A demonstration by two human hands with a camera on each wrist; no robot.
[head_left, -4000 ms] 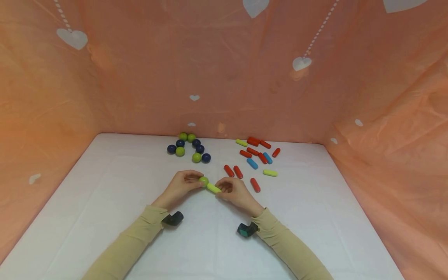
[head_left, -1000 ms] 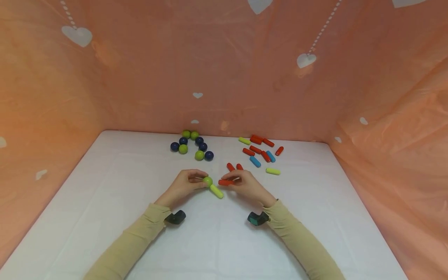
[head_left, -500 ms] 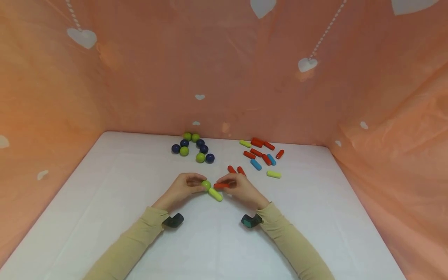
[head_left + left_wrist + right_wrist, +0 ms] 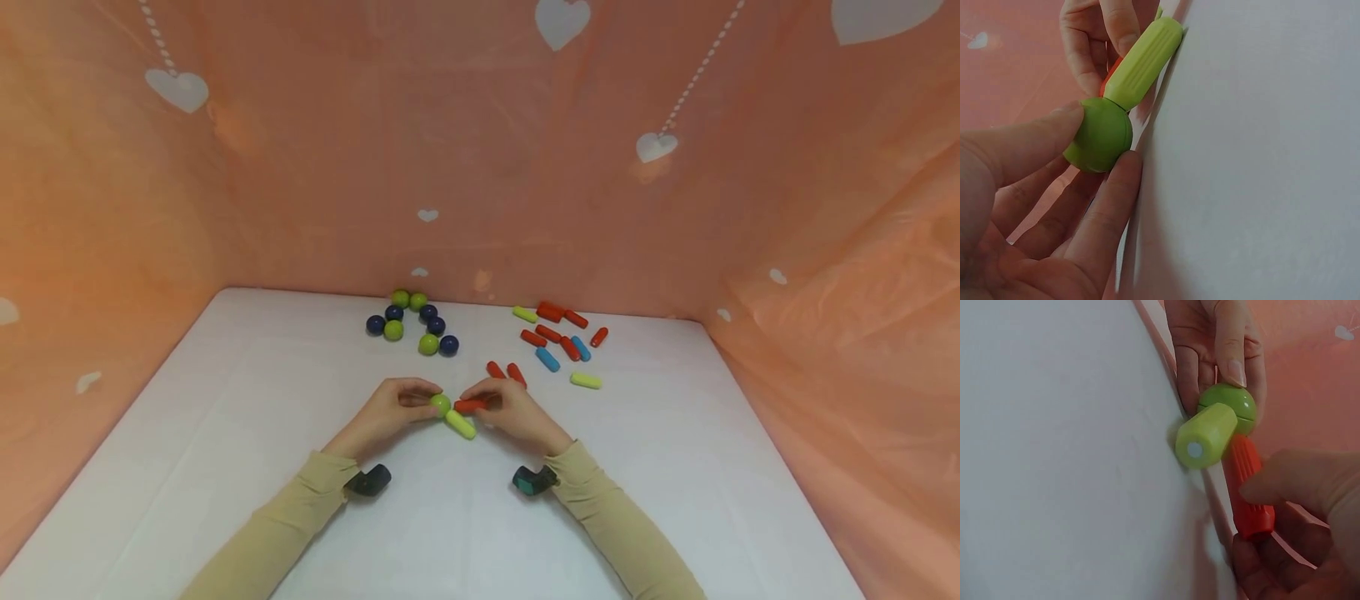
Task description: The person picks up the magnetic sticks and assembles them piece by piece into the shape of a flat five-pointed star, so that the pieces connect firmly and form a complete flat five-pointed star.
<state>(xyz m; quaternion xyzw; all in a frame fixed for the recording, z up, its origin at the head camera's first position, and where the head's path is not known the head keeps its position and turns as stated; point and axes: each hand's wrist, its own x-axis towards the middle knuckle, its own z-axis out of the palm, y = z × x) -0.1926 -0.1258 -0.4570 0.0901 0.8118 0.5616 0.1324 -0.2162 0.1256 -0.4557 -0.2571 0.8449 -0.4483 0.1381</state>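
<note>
My left hand pinches a green ball between thumb and fingers, just above the white table. A yellow-green ribbed rod is joined to the ball by one end and points toward me and to the right; its free end shows a pale disc in the right wrist view. My right hand grips a red ribbed rod between thumb and fingers. The red rod's near end meets the ball beside the yellow-green rod; whether it is fixed there I cannot tell.
Several dark blue balls and green balls lie at the back left. Red rods, blue rods and yellow-green rods are scattered at the back right. An orange curtain with hearts encloses the table.
Four seconds ago my right hand held the yellow-green rod at the ball. It let go, picked up a red rod from the table, and has moved it left to the ball.
</note>
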